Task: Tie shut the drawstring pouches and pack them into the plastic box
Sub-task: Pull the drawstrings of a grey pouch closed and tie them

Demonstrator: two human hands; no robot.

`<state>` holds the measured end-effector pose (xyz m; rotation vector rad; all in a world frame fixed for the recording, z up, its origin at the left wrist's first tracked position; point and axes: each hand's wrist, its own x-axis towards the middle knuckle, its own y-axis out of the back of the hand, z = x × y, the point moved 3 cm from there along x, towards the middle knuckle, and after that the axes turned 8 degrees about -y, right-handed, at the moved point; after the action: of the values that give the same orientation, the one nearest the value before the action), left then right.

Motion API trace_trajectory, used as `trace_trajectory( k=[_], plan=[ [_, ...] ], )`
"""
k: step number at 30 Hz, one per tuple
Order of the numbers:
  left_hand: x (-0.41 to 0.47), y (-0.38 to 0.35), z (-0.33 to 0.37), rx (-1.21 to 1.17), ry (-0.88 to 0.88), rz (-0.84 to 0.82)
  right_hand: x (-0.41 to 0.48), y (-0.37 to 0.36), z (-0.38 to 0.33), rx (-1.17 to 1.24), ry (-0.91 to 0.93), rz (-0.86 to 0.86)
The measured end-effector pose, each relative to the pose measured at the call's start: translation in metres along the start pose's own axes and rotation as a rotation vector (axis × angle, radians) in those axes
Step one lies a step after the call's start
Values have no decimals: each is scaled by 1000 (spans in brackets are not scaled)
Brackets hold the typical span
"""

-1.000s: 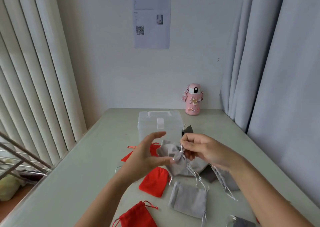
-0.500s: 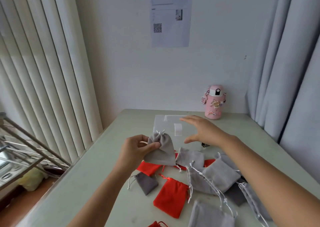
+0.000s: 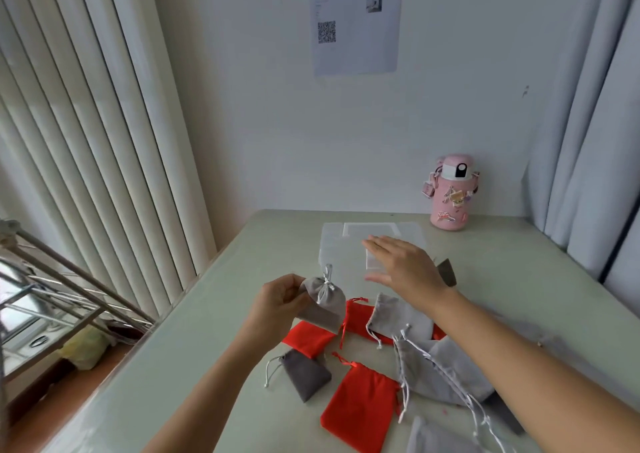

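Currently the left hand (image 3: pixel 280 300) pinches the tied grey pouch (image 3: pixel 323 298) by its upper side, thumb in front and fingers curled behind. The pouch hangs above the table (image 3: pixel 194 331), near the front left corner of the translucent plastic box (image 3: pixel 337 244). The right hand (image 3: pixel 403 269) is flat with straight fingers and holds nothing. It is spread over the front of the box lid and covers part of the white latch (image 3: pixel 371 262). Whether the palm touches the lid cannot be determined.

Hazards, as judged from this position:

1. The lid appears closed. Opening it with one hand may push the light box backward, toward the pink bottle (image 3: pixel 452 193) standing behind it to the right, because nothing braces the box.
2. The pinch takes only an edge of fabric. A quick movement toward the box may let the pouch slip and drop among the pouches lying on the table.
3. The white cord bow at the pouch neck looks small. Rubbing it against the box rim during insertion could loosen it and reopen the pouch.
4. The right forearm passes low over a light grey pouch (image 3: pixel 398 317) and its trailing cords. Drawing the arm back may snag a cord and drag neighbouring items, such as the red pouch (image 3: pixel 363 402), toward the table edge.
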<state>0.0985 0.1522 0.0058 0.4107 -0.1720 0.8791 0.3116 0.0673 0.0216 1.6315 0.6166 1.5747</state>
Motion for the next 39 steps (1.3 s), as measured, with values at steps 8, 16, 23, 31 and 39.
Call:
trace_trajectory(
  k=[8, 16, 23, 31, 39],
  plan=[
    [21, -20, -16, 32, -6, -21, -3, -9, 5, -237, 172, 0],
    [26, -29, -16, 51, 2, -67, 16, 7, 10, 22, 108, -67],
    [45, -24, -6, 87, -90, 54, 64, 32, 22, 118, -216, -144],
    [81, -31, 3, 427, -149, -110, 129, 53, 46, 164, -501, -64],
    [91, -30, -8, 476, -102, -148, 157, 20, 63, 166, -614, -202]
  ],
)
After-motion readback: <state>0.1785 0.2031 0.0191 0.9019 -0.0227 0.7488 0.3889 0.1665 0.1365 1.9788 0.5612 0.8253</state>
